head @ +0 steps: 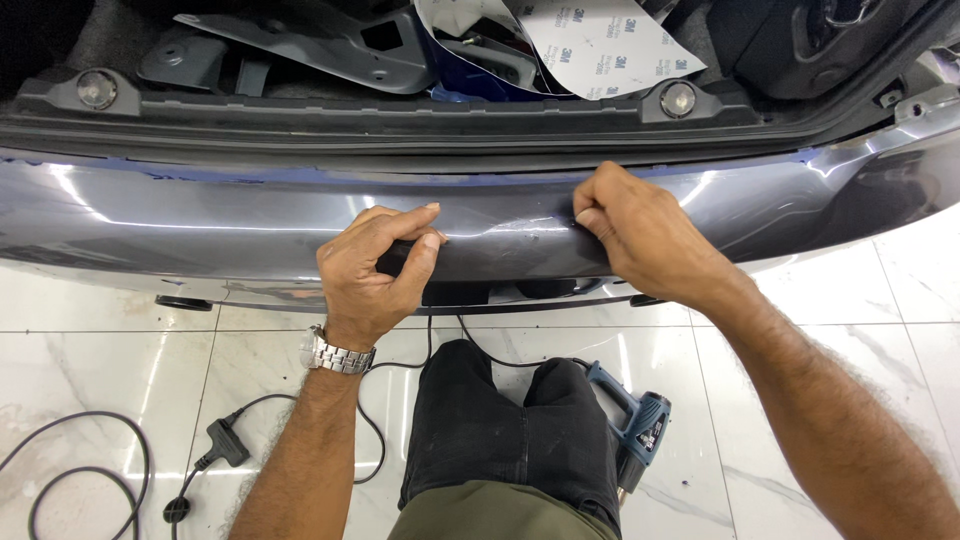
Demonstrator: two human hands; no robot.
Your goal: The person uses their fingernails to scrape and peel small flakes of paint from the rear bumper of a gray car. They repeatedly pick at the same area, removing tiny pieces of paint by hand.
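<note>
bumper [200, 215]: glossy grey rear bumper, runs right across the view under the open boot
left hand [375, 270]: fingers curled tight round a small dark tool, pressing it on the bumper's middle
right hand [635, 230]: fingertips bunched, pinching the bumper surface just beside
heat gun [632, 425]: blue, lying on the tiles by the knee

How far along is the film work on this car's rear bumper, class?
Done: glossy grey film lies smooth across the bumper's left stretch. In hand: left hand presses a dark tool on it; right hand pinches the film. Left: blue edges show along the top; heat gun lies on the floor.
</note>
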